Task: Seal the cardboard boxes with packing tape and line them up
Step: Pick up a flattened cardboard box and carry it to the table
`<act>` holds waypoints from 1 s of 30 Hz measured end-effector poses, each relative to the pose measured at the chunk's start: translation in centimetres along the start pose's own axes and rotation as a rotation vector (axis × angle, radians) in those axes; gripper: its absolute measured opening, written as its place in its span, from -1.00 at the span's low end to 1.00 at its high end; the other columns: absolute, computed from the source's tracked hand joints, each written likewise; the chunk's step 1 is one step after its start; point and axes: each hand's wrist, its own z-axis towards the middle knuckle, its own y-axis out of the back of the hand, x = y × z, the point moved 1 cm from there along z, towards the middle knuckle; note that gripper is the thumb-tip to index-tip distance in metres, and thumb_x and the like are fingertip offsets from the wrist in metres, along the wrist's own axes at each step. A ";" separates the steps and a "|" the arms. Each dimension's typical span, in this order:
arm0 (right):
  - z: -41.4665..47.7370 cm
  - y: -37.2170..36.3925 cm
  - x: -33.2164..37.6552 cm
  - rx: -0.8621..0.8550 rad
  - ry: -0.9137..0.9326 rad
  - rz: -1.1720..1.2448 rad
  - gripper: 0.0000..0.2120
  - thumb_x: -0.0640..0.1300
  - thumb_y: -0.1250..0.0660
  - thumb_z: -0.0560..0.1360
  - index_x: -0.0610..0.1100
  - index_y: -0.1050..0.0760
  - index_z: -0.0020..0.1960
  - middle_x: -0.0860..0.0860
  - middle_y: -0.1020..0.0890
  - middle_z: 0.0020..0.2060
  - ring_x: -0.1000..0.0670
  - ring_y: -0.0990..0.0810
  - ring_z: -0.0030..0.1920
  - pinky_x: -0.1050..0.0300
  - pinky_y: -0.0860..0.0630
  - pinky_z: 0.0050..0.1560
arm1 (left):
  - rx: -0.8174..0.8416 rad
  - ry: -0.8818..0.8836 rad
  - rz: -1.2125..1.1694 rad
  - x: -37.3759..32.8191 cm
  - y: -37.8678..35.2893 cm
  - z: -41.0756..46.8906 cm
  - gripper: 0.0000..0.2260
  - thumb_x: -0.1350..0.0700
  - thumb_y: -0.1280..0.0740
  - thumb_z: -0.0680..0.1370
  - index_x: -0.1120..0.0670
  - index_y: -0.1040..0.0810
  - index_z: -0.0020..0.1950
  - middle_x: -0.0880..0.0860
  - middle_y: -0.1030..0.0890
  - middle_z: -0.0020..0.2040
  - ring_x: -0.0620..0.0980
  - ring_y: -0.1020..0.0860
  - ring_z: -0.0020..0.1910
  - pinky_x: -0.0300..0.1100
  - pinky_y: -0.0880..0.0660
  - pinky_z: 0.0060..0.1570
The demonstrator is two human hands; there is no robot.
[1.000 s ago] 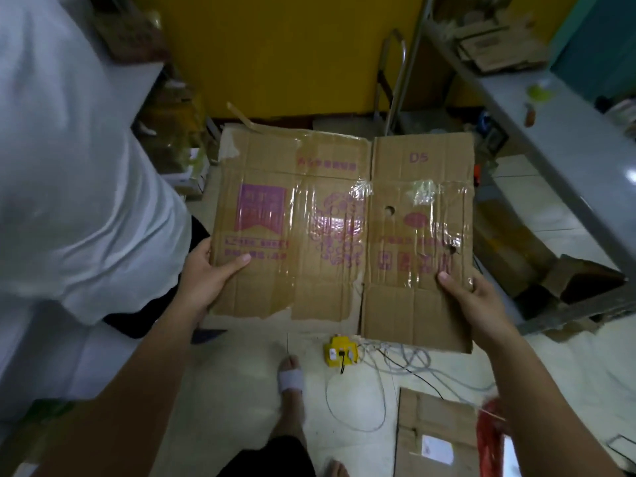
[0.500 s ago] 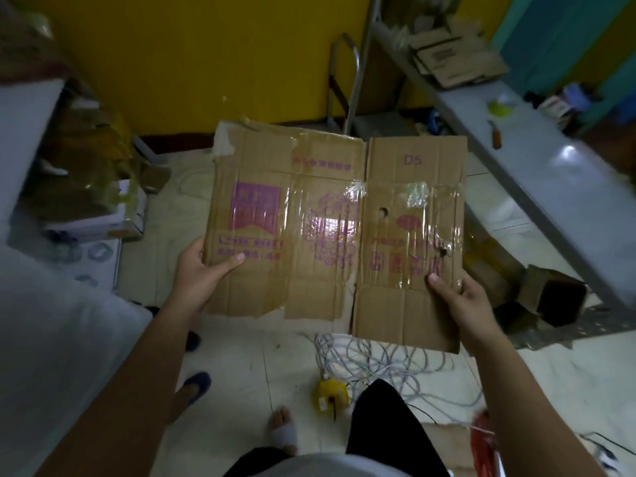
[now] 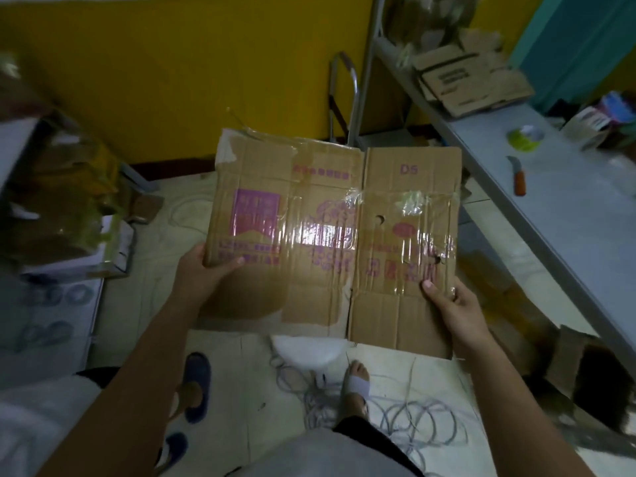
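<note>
Grips the left edge of a flattened cardboard box [image 3: 330,242] with the left hand [image 3: 203,273], thumb laid flat across the printed face, fingers hidden behind. Pinches the lower right edge with the right hand [image 3: 454,304] in the same way, thumb on top, fingers curled round the back. Holds both forearms stretched forward and converging, with the box in the air above the floor [image 3: 241,373], touching nothing else. Carries old clear tape [image 3: 327,232] wrinkled across the middle of the box, purple print beneath, "D5" near the top right. Stands over a tangle of grey cable [image 3: 413,425] and a sandalled foot [image 3: 356,383]. Faces, at right, the bench [image 3: 585,235], with an orange-handled knife [image 3: 518,177] close to its edge nearest the box and flat cardboard [image 3: 471,80] stacked at its far end.
</note>
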 end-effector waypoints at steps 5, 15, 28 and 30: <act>9.8 4.0 2.3 0.056 -0.029 0.023 -0.55 0.22 -0.54 0.46 0.10 -0.63 0.29 -0.03 -0.74 0.14 -0.13 -0.73 0.14 -0.32 -0.61 0.23 | -0.037 0.031 0.022 -4.6 -5.2 5.5 -0.60 -0.06 -0.66 0.43 -0.11 -0.67 0.22 -0.15 -0.75 0.05 -0.16 -0.69 0.02 -0.13 -0.60 0.02; 21.4 6.9 6.1 0.056 -0.047 0.070 -0.62 0.14 -0.54 0.51 0.11 -0.63 0.29 -0.02 -0.75 0.12 -0.11 -0.75 0.12 -0.15 -0.66 0.09 | -0.041 0.048 -0.012 -10.2 -11.6 15.5 -0.58 -0.03 -0.68 0.41 -0.10 -0.67 0.21 -0.15 -0.75 0.04 -0.15 -0.70 0.01 -0.09 -0.65 0.03; 20.2 4.9 8.8 -0.387 -0.084 0.108 -0.82 0.14 -0.47 0.53 0.24 -0.64 0.12 0.00 -0.76 0.06 -0.08 -0.76 0.01 -0.20 -0.67 0.04 | 0.403 -0.126 0.036 -16.3 -19.7 32.7 -0.68 -0.01 -0.65 0.44 -0.18 -0.68 0.13 -0.24 -0.75 0.01 -0.23 -0.70 -0.05 -0.13 -0.62 -0.08; 18.8 5.2 9.1 -0.478 -0.088 0.145 -0.81 0.14 -0.48 0.51 0.25 -0.65 0.12 0.00 -0.76 0.05 -0.09 -0.77 0.01 -0.11 -0.70 -0.03 | 0.478 -0.162 0.046 -18.7 -22.0 34.1 -0.68 -0.02 -0.66 0.44 -0.19 -0.67 0.12 -0.25 -0.74 -0.03 -0.24 -0.69 -0.07 -0.19 -0.59 -0.14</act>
